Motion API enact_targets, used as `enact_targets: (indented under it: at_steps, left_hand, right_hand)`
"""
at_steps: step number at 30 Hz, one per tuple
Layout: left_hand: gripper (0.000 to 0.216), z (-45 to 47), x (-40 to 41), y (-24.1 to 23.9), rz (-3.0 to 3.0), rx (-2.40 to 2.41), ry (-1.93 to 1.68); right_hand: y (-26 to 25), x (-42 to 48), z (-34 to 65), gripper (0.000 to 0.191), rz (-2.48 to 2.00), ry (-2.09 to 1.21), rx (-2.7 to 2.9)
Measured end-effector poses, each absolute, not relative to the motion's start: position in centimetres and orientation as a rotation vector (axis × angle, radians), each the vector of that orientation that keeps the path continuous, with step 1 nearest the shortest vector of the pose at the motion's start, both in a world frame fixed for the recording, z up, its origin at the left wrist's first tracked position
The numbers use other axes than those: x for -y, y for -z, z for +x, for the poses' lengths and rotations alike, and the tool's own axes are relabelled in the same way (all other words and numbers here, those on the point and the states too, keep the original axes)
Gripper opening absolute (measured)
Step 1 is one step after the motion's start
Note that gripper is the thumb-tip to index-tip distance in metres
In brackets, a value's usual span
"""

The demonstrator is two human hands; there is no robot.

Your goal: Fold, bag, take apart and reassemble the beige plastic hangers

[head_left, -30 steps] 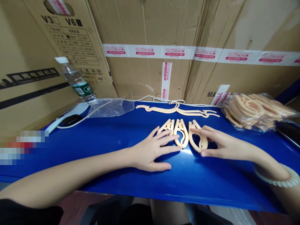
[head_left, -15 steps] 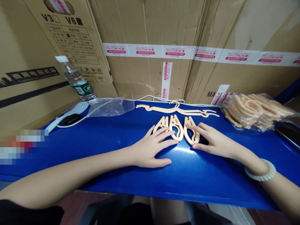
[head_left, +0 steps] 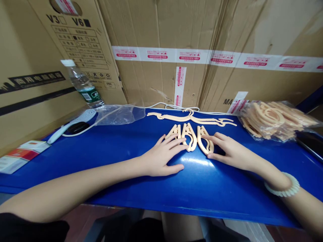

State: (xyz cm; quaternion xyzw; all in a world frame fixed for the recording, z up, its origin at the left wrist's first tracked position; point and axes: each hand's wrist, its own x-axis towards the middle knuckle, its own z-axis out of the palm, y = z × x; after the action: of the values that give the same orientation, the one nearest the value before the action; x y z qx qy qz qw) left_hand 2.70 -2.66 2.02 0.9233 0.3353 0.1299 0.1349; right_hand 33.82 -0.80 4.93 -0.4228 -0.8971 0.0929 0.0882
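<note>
Three folded peach-coloured hangers stand side by side on the blue table: a left hanger [head_left: 179, 131], a middle hanger [head_left: 193, 137] and a right hanger [head_left: 199, 136]. My left hand [head_left: 161, 155] lies spread over the left one, partly hiding it, with fingertips reaching the lower edge of the middle one. With thumb and forefinger, my right hand [head_left: 227, 151] grips the right hanger by its outer side. Just behind them, an unfolded hanger [head_left: 174, 117] of the same colour lies flat, its hook pointing away from me.
A clear bag of hangers [head_left: 275, 119] lies at the back right beside a dark flat object [head_left: 311, 141]. On the left are a water bottle [head_left: 85, 85], a white brush [head_left: 84, 116], a plastic bag [head_left: 121, 115] and a small box [head_left: 24, 156]. Cardboard boxes [head_left: 161, 27] stand behind.
The right folded hanger has shifted very slightly left, towards the middle one. My left fingers have drawn back a little from the middle hanger.
</note>
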Motion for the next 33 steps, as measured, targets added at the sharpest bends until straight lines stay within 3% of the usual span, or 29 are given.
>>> enact_targets:
  at_steps: [17,24,33]
  left_hand:
    - [0.044,2.6,2.6,-1.4,2.771,-0.86,-0.657]
    - [0.07,2.2,1.9,-0.8,2.511,-0.991,-0.872]
    - [0.066,2.2,1.7,-0.7,2.489,-0.97,-0.896]
  right_hand:
    - [-5.0,0.9,33.9,0.07,-1.255,-0.232,2.689]
    - [-5.0,0.9,34.0,0.068,-1.267,-0.228,2.704]
    - [-5.1,0.9,33.8,0.068,-1.245,-0.228,2.702]
